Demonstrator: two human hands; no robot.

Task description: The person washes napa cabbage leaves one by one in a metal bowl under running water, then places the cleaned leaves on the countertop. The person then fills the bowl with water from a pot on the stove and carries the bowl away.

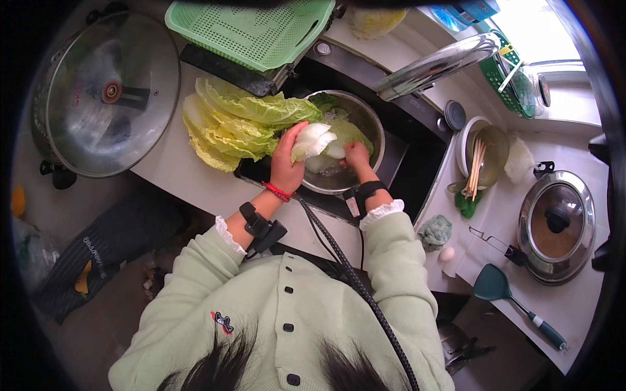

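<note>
My left hand is closed around the pale base of some napa cabbage leaves, held over the near-left rim of a round stainless steel basin. Inside that basin, my right hand pinches the white rib of a green cabbage leaf. Other greens and some water lie around it, partly hidden by my hands. To the left of my left hand, a pile of loose yellow-green cabbage leaves rests on the counter and overhangs the sink's edge.
The basin stands in a dark sink under a chrome faucet. A green plastic basket sits beyond the leaves. A large lidded pan is at left. On the right are chopsticks, an egg, a lidded pot and a green spatula.
</note>
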